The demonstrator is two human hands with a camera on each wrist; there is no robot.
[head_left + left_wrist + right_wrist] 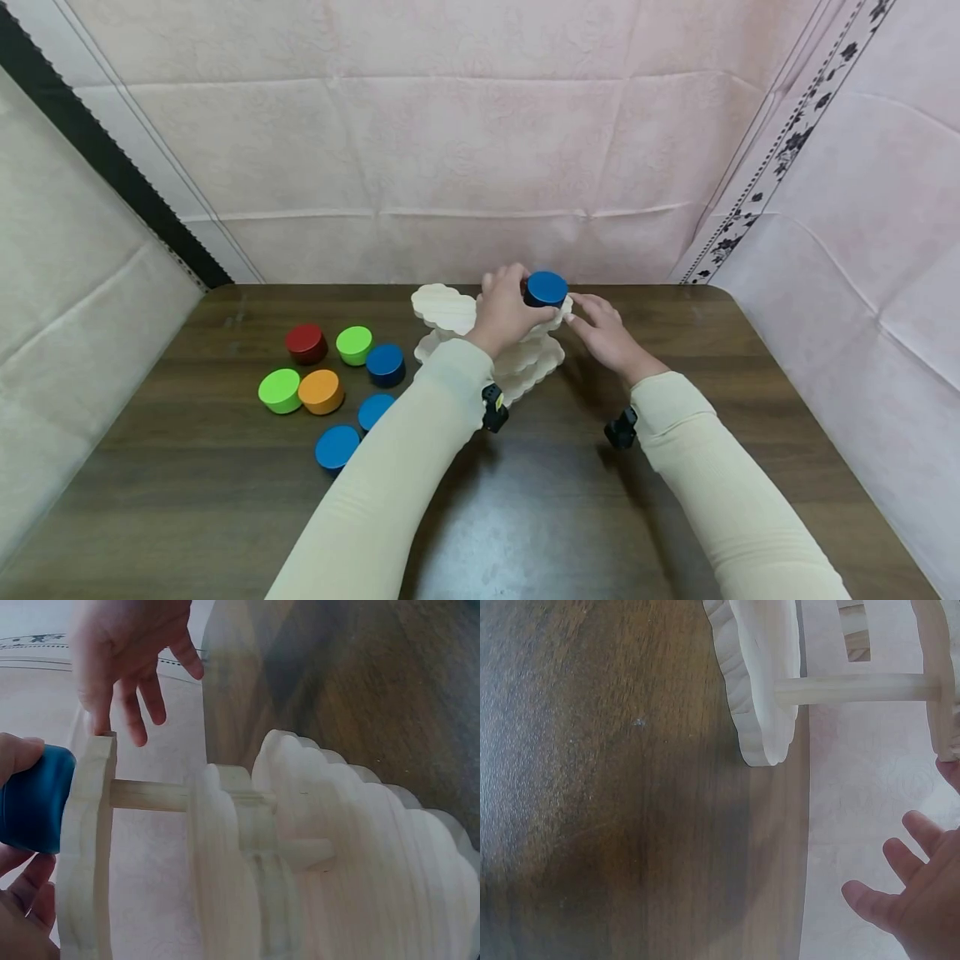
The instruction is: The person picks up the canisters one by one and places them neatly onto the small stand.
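**Pink Cloth Walls, Dark Wooden Desk**

Pink cloth backs the dark desk [525, 517]; left hand [504, 312] grasps a blue puck [545, 288] atop the tiered wooden stand [450, 310]; right hand [609, 333], fingers relaxed, touches the stand's edge; coloured pucks [322, 392] lie left of the left hand.

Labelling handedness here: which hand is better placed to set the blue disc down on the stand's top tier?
Left. The left hand already grips the blue round wooden disc over the pale scalloped wooden tiered stand; the right hand only touches its edge.
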